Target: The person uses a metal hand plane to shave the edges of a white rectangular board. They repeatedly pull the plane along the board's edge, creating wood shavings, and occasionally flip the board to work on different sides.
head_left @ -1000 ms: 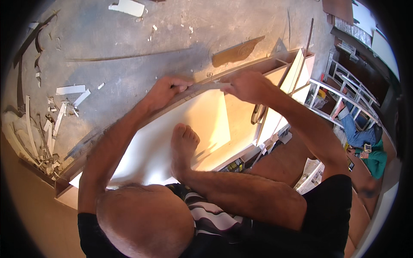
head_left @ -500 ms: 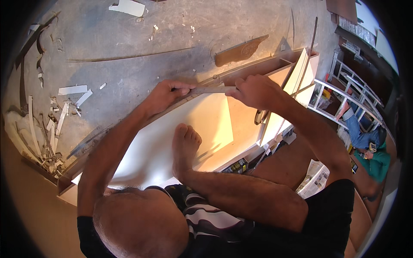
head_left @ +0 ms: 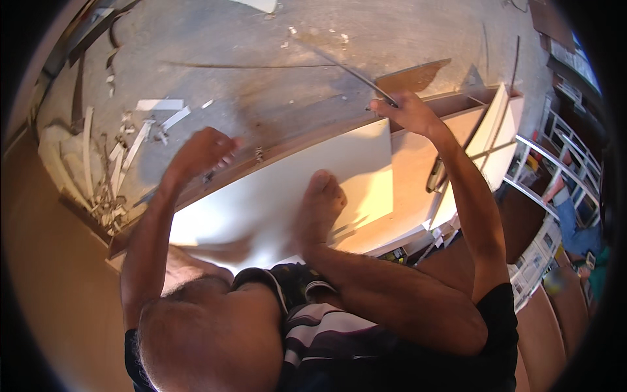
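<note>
My right hand (head_left: 408, 114) grips a long, thin, dark strip (head_left: 353, 72) that angles up over the floor. My left hand (head_left: 206, 151), fingers curled and blurred, hangs over the long wooden edge of a box-like cabinet (head_left: 238, 163) lying below both hands; whether it holds anything is unclear. A white panel (head_left: 255, 202) lies on this cabinet, with my bare foot (head_left: 320, 202) on it. Further along, pale boards (head_left: 494, 124) and a thin dark bar lean over the cabinet's right end.
Offcut strips (head_left: 88, 150) litter the concrete floor (head_left: 248, 32) at left. A brown panel (head_left: 418, 72) lies beyond the cabinet. At right are a metal ladder (head_left: 529, 157), newspaper (head_left: 535, 261) and another person's blue-clad leg (head_left: 571, 222).
The strip that spanned both hands now angles upward from my right hand, which has risen. My left hand has moved left and down, away from it. The view has shifted.
</note>
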A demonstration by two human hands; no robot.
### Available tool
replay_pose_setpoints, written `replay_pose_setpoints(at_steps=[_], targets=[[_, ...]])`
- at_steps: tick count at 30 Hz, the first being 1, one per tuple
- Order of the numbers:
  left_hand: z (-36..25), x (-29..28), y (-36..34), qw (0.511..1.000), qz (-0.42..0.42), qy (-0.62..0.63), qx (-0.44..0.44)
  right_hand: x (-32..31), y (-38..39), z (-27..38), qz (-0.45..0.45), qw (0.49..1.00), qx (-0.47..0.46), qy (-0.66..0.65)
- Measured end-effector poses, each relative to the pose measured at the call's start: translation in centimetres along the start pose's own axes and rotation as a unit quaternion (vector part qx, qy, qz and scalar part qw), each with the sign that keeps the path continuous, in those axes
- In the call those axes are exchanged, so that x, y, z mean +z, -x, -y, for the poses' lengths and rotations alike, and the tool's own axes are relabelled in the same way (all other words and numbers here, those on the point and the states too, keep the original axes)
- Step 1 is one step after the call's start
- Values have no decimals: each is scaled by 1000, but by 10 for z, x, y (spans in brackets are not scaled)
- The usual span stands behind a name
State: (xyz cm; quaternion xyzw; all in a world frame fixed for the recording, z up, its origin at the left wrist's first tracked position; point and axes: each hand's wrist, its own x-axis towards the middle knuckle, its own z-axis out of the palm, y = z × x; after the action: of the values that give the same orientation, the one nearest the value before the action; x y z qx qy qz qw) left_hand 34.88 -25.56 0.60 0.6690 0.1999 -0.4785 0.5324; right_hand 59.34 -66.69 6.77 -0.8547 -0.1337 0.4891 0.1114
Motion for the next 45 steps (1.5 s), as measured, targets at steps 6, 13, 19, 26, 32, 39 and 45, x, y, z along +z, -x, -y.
replay_pose_setpoints(at_steps=[6,13,19,26,32,39,45], targets=[[-26,39,11,977,116,177,-19,6,0,14,21,995,95,-29],[-24,37,-14,984,-109,142,28,2,4,14,39,979,143,-140],[29,4,-13,809,-490,-223,238,3,0,18,37,982,133,-128],[7,67,68,937,-246,-117,220,-4,2,-10,-176,973,25,150],[-8,111,85,911,-279,-177,246,-30,20,-5,-259,955,30,142],[-34,123,78,894,-269,-189,305,15,31,50,-240,960,-57,134],[-17,114,90,888,-257,-198,327,139,58,129,-157,935,-314,55]])
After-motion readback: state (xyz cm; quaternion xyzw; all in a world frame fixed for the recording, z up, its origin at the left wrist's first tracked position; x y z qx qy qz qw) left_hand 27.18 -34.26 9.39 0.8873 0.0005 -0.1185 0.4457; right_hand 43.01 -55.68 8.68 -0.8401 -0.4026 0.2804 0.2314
